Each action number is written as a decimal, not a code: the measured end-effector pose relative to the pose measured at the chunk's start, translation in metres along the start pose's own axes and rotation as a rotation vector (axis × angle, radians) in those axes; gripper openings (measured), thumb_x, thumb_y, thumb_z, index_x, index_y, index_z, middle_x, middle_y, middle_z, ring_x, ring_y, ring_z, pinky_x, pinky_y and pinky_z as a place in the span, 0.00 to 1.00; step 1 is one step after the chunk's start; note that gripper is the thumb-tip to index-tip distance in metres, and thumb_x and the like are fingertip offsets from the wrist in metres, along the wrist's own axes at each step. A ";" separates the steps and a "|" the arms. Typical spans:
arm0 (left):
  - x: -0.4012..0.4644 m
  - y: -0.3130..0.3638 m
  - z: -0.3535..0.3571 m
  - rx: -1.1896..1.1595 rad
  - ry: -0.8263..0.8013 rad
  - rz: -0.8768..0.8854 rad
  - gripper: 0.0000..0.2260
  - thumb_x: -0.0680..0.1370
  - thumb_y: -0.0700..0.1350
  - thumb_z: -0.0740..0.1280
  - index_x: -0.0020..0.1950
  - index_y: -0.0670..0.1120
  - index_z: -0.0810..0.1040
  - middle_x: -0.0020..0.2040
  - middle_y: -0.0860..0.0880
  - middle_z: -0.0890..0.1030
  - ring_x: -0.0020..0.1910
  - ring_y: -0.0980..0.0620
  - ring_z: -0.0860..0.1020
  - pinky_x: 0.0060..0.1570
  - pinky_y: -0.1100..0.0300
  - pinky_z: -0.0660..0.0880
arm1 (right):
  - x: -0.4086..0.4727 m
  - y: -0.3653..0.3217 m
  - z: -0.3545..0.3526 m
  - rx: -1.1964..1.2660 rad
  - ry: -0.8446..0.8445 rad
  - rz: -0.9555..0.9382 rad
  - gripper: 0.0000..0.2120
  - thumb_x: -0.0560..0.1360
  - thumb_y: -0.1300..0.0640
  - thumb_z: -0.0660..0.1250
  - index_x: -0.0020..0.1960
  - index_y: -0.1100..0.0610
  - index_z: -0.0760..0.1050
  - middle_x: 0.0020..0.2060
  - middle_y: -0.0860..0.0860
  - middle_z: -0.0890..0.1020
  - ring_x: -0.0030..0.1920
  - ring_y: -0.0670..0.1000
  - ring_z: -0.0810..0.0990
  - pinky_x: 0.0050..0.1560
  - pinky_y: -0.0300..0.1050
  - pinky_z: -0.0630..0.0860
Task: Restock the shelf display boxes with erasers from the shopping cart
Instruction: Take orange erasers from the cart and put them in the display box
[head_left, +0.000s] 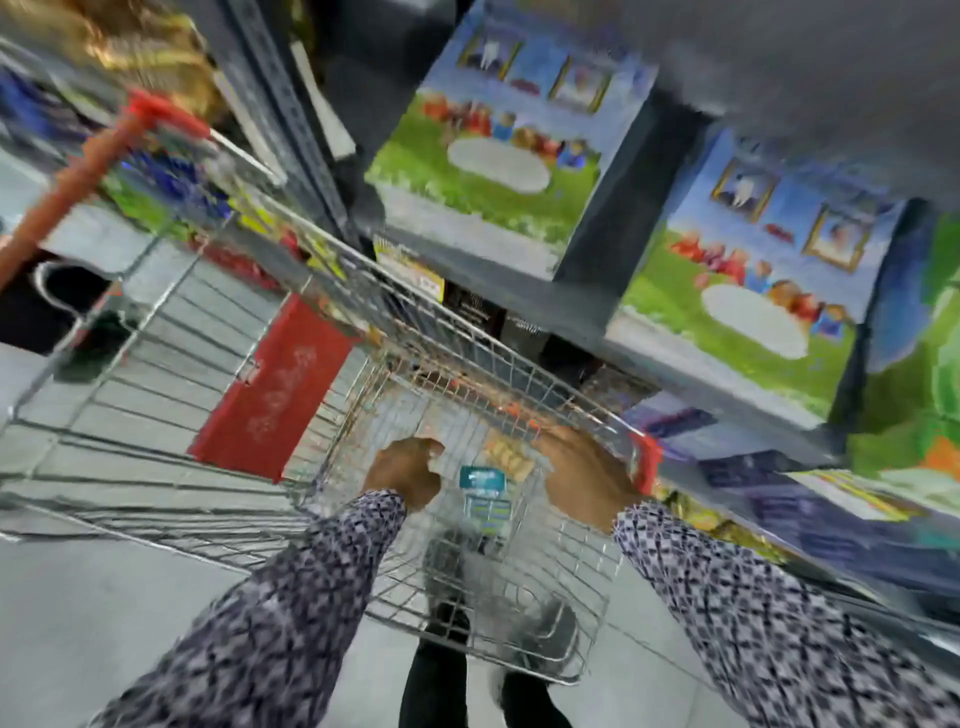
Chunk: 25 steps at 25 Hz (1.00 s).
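Left hand (408, 475) curled into a loose fist inside the wire shopping cart (171, 332), contents unclear, right hand (587, 475) gripping the cart's rim, teal packet (482, 479) between them

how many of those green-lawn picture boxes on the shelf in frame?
2: one picture box at upper centre of the shelf, the other picture box to its right. More may be hidden past the right edge.
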<state>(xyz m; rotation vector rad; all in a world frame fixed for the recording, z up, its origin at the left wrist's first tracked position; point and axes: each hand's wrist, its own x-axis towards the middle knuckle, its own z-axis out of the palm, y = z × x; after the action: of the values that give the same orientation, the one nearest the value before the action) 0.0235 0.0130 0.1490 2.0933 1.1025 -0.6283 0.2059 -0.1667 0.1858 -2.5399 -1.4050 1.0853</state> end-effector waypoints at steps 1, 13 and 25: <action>0.017 -0.012 0.022 0.002 -0.075 -0.050 0.25 0.78 0.46 0.71 0.76 0.56 0.75 0.76 0.47 0.77 0.73 0.44 0.76 0.73 0.53 0.73 | 0.016 0.008 0.024 -0.013 -0.059 0.013 0.34 0.73 0.65 0.64 0.77 0.49 0.69 0.74 0.54 0.73 0.72 0.59 0.74 0.69 0.54 0.75; 0.158 -0.120 0.083 0.678 -0.148 0.370 0.43 0.81 0.32 0.62 0.87 0.51 0.40 0.88 0.41 0.48 0.80 0.35 0.64 0.72 0.44 0.74 | 0.158 0.057 0.143 -0.386 -0.191 -0.334 0.45 0.72 0.74 0.62 0.84 0.51 0.53 0.86 0.54 0.50 0.76 0.65 0.66 0.66 0.59 0.77; 0.036 -0.032 -0.011 0.082 -0.017 0.289 0.39 0.65 0.54 0.82 0.73 0.48 0.72 0.66 0.52 0.74 0.52 0.53 0.80 0.51 0.61 0.79 | 0.035 -0.007 0.051 0.258 0.113 -0.097 0.44 0.66 0.63 0.79 0.77 0.49 0.65 0.73 0.47 0.72 0.70 0.49 0.74 0.64 0.28 0.64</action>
<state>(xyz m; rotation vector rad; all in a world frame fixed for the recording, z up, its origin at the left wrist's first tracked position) 0.0162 0.0531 0.1208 2.2578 0.7553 -0.5562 0.1833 -0.1502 0.1303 -2.2903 -1.2555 1.0165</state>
